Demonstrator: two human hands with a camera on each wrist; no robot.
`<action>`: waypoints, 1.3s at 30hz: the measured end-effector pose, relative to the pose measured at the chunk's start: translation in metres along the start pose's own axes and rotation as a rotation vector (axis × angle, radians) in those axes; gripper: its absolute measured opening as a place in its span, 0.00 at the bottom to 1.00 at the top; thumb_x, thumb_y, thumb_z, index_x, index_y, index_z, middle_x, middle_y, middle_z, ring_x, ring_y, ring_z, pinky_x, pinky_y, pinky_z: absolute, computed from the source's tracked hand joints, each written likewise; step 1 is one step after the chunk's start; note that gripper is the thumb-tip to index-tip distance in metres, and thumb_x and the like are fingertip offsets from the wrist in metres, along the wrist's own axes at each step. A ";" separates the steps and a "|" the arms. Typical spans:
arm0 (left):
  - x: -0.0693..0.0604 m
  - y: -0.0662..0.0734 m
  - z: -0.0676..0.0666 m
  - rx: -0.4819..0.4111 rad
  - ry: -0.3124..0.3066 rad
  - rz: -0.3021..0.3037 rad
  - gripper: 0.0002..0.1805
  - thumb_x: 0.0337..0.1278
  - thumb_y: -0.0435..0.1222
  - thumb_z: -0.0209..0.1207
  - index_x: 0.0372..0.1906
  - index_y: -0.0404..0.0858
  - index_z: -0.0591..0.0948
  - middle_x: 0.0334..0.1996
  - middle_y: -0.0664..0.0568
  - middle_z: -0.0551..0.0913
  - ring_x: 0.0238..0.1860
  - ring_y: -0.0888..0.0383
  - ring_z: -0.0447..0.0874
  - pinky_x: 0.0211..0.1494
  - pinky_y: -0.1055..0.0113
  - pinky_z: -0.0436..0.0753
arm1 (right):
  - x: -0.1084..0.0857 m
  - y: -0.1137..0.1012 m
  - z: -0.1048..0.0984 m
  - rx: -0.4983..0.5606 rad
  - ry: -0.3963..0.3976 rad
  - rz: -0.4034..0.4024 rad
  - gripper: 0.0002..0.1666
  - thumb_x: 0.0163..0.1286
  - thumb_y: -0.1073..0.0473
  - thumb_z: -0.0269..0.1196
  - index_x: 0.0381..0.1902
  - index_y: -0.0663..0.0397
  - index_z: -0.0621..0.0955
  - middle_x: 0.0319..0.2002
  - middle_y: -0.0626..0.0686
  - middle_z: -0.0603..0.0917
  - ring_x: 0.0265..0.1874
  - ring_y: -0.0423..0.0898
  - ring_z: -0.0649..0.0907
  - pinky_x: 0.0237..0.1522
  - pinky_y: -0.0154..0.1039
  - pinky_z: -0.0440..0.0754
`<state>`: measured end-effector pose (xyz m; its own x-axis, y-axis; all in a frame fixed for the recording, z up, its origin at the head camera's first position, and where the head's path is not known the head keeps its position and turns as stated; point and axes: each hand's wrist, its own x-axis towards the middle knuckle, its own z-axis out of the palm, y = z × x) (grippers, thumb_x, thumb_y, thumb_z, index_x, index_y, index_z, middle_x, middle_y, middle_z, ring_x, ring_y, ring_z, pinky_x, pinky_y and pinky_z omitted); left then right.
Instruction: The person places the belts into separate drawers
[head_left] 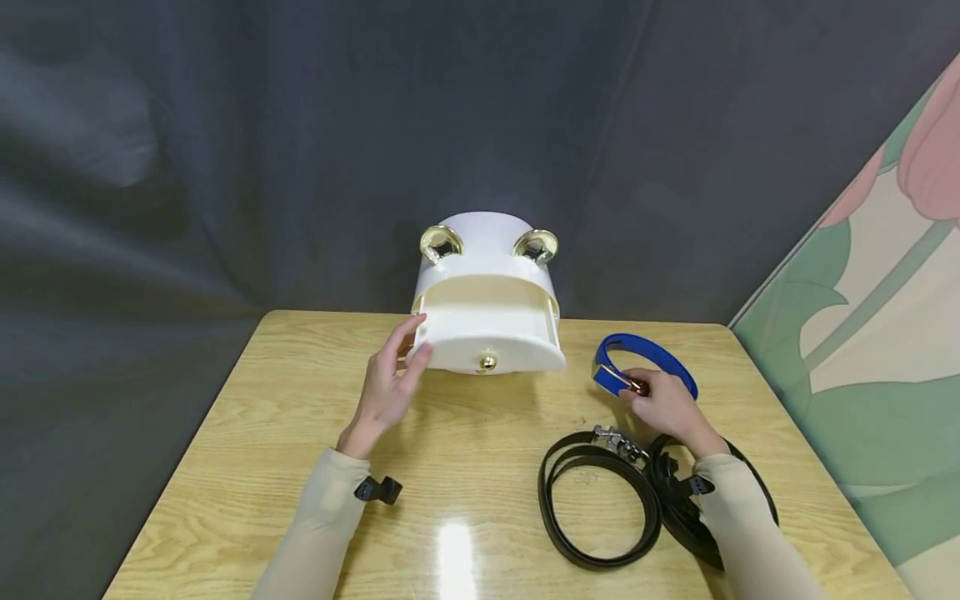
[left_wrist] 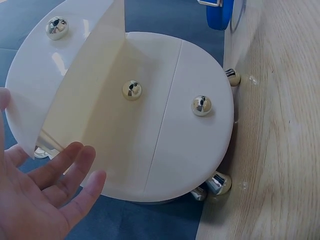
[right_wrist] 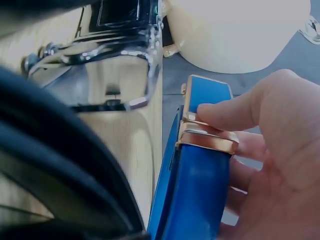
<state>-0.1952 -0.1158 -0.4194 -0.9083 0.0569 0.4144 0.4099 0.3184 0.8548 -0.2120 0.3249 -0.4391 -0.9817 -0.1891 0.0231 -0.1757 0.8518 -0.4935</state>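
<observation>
A white rounded box (head_left: 487, 242) with gold ball feet and gold ring trims stands at the table's back; its drawer (head_left: 489, 346) is pulled out and looks empty. My left hand (head_left: 386, 387) holds the left end of the drawer front, thumb outside and index finger behind it; the other fingers are spread loosely. To the right, my right hand (head_left: 667, 408) grips a coiled blue belt (head_left: 652, 350) at its gold buckle (right_wrist: 207, 137). The thumb presses on the buckle's top, with fingers behind the strap.
In front lies a coiled black belt (head_left: 551, 500) with a silver buckle (head_left: 618, 442). Another black belt (head_left: 753, 475) lies partly under my right forearm. A dark curtain (head_left: 480, 108) hangs behind the wooden table (head_left: 262, 467); a tulip-patterned panel (head_left: 900, 333) stands at right.
</observation>
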 end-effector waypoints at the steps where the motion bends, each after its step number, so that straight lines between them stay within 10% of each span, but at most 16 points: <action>1: -0.001 0.000 0.000 0.003 0.002 0.001 0.27 0.81 0.43 0.55 0.78 0.47 0.72 0.66 0.36 0.83 0.63 0.41 0.86 0.57 0.46 0.87 | -0.002 0.000 0.000 0.005 0.006 0.003 0.27 0.77 0.58 0.64 0.68 0.67 0.80 0.40 0.58 0.89 0.27 0.45 0.78 0.31 0.39 0.73; 31: 0.000 0.001 0.000 -0.012 0.032 0.014 0.27 0.77 0.41 0.58 0.77 0.43 0.74 0.58 0.36 0.88 0.58 0.40 0.88 0.54 0.54 0.86 | -0.026 -0.026 -0.020 0.039 0.222 -0.185 0.22 0.75 0.62 0.67 0.64 0.63 0.84 0.41 0.60 0.88 0.22 0.39 0.74 0.24 0.34 0.72; 39: -0.002 0.001 0.001 -0.021 0.036 0.009 0.27 0.77 0.40 0.58 0.76 0.43 0.75 0.57 0.36 0.88 0.56 0.41 0.88 0.51 0.66 0.84 | -0.034 -0.042 -0.031 -0.009 0.294 -0.284 0.21 0.73 0.65 0.68 0.62 0.64 0.85 0.50 0.65 0.90 0.37 0.53 0.85 0.35 0.40 0.78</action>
<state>-0.1930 -0.1148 -0.4202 -0.9010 0.0254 0.4330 0.4203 0.2978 0.8571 -0.1736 0.3104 -0.3923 -0.8728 -0.2711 0.4058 -0.4425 0.7903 -0.4239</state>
